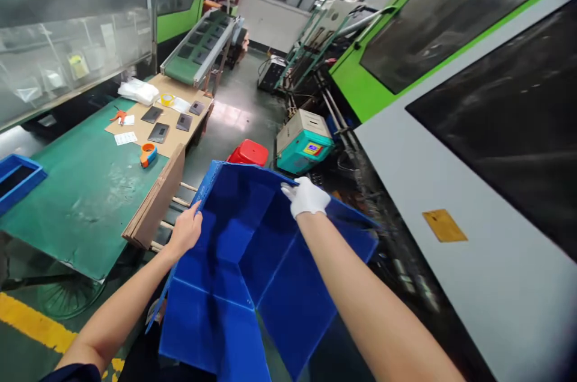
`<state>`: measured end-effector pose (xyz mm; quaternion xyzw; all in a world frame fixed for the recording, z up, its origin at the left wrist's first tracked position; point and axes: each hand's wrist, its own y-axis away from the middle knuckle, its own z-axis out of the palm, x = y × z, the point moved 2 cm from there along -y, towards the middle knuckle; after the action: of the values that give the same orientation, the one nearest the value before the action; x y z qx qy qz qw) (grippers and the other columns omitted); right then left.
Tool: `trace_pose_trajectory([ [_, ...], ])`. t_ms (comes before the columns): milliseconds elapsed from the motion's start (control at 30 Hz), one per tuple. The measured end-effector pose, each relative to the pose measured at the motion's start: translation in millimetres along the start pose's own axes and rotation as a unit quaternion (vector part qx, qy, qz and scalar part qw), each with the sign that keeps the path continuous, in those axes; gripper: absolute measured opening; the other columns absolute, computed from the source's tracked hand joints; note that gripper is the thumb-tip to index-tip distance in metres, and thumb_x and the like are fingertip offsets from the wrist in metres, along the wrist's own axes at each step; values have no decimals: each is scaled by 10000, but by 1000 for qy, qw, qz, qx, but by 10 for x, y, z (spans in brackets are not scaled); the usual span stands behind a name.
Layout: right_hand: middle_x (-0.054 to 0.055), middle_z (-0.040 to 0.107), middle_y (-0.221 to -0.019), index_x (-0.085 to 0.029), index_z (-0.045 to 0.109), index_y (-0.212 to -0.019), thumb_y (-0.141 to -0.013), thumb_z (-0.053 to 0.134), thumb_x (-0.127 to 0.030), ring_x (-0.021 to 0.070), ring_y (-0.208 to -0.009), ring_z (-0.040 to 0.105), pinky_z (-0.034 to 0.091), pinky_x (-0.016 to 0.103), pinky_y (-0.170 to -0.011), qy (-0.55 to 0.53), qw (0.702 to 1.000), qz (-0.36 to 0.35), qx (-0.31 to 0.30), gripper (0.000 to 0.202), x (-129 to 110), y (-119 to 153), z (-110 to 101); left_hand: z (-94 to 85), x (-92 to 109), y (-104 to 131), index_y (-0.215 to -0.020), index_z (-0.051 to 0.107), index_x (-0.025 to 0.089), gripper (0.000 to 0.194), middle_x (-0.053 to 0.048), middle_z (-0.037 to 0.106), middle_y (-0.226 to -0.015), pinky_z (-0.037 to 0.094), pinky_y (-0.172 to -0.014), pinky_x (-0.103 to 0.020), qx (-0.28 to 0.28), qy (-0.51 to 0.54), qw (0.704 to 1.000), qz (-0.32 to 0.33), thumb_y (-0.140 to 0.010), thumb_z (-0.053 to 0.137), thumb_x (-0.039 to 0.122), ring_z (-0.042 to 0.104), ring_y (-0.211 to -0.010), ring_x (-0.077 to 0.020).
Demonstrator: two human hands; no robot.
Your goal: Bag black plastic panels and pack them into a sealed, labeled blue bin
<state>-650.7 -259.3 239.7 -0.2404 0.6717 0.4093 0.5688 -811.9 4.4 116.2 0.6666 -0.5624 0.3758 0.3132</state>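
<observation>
A large blue corrugated plastic box (252,238) is in front of me, tilted, with its flaps spread toward me. My left hand (186,229) is bare and closed on the box's left edge, its index finger lying along the rim. On the far right edge, my right hand (309,197), in a white glove, grips the rim with its thumb and fingers. Part of the gloved fingers is hidden behind the panel. The inside of the box shows fold lines and dark shadows.
At left, a green table (94,190) holds dark flat parts, an orange tape dispenser (148,155) and a blue tray (18,181). Cardboard sheets (155,205) stand at its edge. Beyond are a red stool (249,152), a conveyor (198,48) and a teal machine (304,142).
</observation>
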Motion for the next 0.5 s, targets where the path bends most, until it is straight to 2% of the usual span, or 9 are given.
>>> trace_pose_trajectory([
  [100,-51,537,-560,-198,488,-806,-925,504,-97,125,-602,702,610,195,-576,-4,998,49,-41,157,226,-159,621,-141,-145,-339,-1365,634,181,454,-120,742,-1262,517,-1040,-419,31,-58,998,-18,-1022,361,299,691,-1181,-292],
  [167,-27,582,-610,-180,530,-843,-939,538,-149,148,-659,725,637,247,-629,-5,991,86,-98,101,354,-256,914,-219,-237,-564,-1312,656,198,423,-102,749,-1238,525,-1015,-400,33,-102,994,-8,-1019,366,288,698,-1156,-284],
  [233,27,672,-737,-164,582,-913,-937,587,-232,174,-723,741,654,311,-685,20,975,97,-198,73,464,-402,993,-281,-324,-802,-1256,671,183,397,-105,753,-1210,527,-1003,-386,26,-144,989,-9,-1008,369,255,702,-1129,-279],
  [267,59,711,-836,-161,608,-967,-924,623,-287,187,-777,747,656,343,-737,50,964,70,-252,134,515,-514,924,-303,-360,-931,-1238,673,174,386,-111,754,-1202,525,-1003,-382,22,-162,986,-17,-1000,376,239,701,-1124,-279],
  [333,117,733,-1081,-170,638,-1112,-877,683,-393,219,-956,741,622,399,-895,144,932,-62,-326,327,622,-829,562,-322,-412,-1209,-1223,671,160,369,-122,752,-1197,520,-1003,-378,20,-190,981,-43,-989,393,222,695,-1127,-283],
  [367,141,709,-1204,-175,642,-1186,-835,723,-433,245,-1078,712,576,430,-992,213,912,-157,-314,443,688,-1021,281,-313,-426,-1358,-1219,670,156,361,-125,750,-1200,517,-1004,-376,18,-200,978,-53,-986,402,221,689,-1135,-285],
  [433,204,597,-1423,-149,617,-1307,-811,704,-450,324,-1354,549,426,514,-1158,350,855,-298,-242,587,873,-1412,-385,-253,-430,-1655,-1185,674,148,340,-132,753,-1182,510,-1005,-378,12,-218,973,-70,-985,411,225,681,-1132,-286],
  [467,231,536,-1493,-126,593,-1357,-804,690,-444,362,-1438,458,360,551,-1196,421,824,-320,-206,645,996,-1589,-726,-208,-423,-1792,-1158,678,141,327,-138,757,-1158,508,-1002,-384,10,-225,971,-77,-983,414,224,680,-1120,-288],
  [500,261,467,-1549,-102,557,-1408,-791,696,-454,399,-1468,413,342,577,-1196,484,801,-308,-170,725,1133,-1749,-1050,-157,-408,-1915,-1128,682,136,314,-145,761,-1131,506,-998,-391,9,-231,969,-83,-979,419,222,680,-1106,-291],
])
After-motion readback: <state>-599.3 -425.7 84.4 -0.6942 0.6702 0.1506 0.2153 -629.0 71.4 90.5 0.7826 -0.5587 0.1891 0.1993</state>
